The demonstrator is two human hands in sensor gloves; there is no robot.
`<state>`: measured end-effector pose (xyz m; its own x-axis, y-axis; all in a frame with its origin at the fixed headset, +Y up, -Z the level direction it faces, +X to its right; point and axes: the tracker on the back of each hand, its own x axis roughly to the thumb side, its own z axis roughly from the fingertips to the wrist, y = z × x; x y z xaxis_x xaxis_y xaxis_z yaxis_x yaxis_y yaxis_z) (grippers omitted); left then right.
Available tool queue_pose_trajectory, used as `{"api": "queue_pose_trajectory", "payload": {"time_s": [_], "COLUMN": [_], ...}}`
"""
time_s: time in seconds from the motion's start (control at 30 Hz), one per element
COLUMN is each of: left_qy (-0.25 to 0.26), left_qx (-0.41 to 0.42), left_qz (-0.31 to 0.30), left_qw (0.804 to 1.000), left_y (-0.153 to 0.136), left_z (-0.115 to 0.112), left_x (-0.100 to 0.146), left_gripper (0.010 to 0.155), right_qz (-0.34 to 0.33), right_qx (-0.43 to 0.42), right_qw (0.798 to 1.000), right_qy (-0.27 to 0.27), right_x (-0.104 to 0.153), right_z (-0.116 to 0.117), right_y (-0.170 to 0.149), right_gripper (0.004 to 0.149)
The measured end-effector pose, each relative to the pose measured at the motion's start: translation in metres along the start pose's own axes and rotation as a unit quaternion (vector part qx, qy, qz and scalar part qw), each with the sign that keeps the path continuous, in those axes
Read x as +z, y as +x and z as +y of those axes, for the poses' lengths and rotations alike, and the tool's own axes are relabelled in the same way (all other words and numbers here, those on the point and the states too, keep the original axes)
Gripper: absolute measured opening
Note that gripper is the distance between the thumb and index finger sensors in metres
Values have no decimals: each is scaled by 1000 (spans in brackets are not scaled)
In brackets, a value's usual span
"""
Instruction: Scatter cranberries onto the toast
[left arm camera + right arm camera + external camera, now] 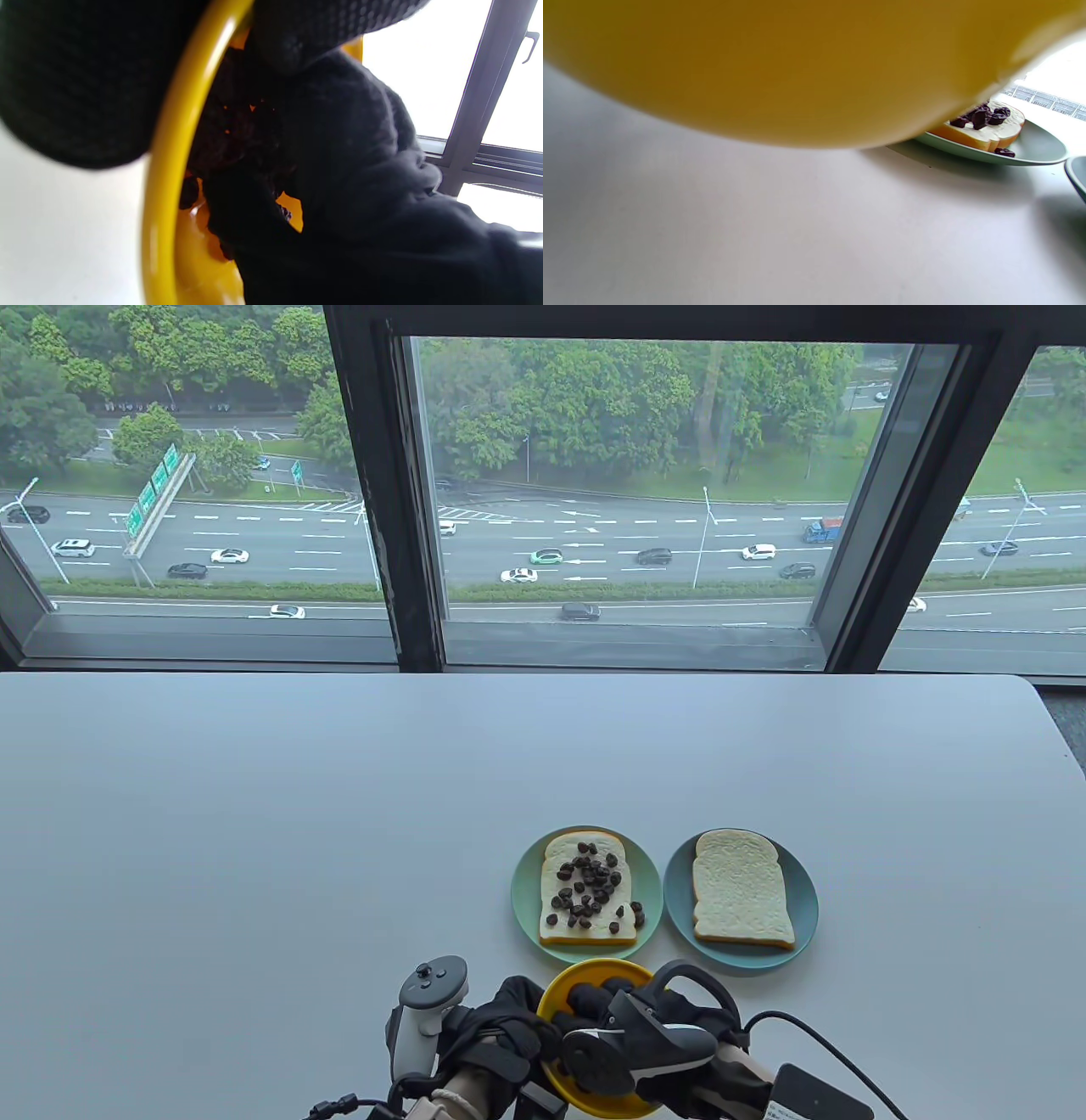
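On my desk [254,814], a smooth, matte white slab with a rounded far corner, I log three dishes. A yellow bowl [585,976], glossy, round and thick-rimmed, sits at the near edge; in the left wrist view its rim [169,140] curves as a bright band, with dark, wrinkled cranberries [237,127] heaped inside. My left hand [501,1027], in a black knitted glove, grips the bowl at its left rim, its fingers [76,80] wrapped over the edge. My right hand [653,1027] lies over the bowl from the right with its gloved fingers [594,997] dipped inside among the fruit; whether they have pinched any I cannot tell, since glove and tracker cover them. Just beyond the bowl stands a pale green plate [530,899], round and shallow, carrying a square slice of toast [556,929], soft white crumb with a tan crust, scattered with dark cranberries, one or two on the plate beside it. Just beside it, to the right, a blue plate [806,899] holds a second slice of toast [742,899], plain and porous. In the right wrist view the bowl's underside [797,63] fills the upper frame, hiding most of the green plate [1039,148]. Behind the desk, a dark-framed window [407,517].
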<state>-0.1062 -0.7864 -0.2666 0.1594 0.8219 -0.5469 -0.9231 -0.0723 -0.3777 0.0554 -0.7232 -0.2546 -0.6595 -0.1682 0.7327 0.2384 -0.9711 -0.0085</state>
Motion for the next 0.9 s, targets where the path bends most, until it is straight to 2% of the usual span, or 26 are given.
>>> {"api": "queue_pose_trajectory", "payload": {"time_s": [0.03,0.2,0.4,0.5,0.67,0.9], "left_qy": [-3,-9,-5,5,12,7], "left_qx": [8,20,12,-7,-12,-6], "left_qz": [2,5,19,18,42,39], "left_qw": [1000,1000,1000,1000,999,999], "left_y": [-1,-2,-4,-1,-5,-6], "left_z": [-1,-3,-1,1,4,6], "left_x": [0,-2,-2,-3,-5,-7], "left_gripper": [50,50,51,50,50,51], "right_qz": [3,7,6,21,23,14], "right_qx": [6,74,24,-7,-84,-155], "right_qw": [1000,996,998,995,989,979], "right_qy": [-25,-56,-62,-98,-118,-130], "right_x": [1,4,2,5,14,24], "right_z": [0,2,1,-2,-12,-27], "right_y": [2,6,-1,-9,-25,-41], "right_gripper": [61,46,39,36,35,34]}}
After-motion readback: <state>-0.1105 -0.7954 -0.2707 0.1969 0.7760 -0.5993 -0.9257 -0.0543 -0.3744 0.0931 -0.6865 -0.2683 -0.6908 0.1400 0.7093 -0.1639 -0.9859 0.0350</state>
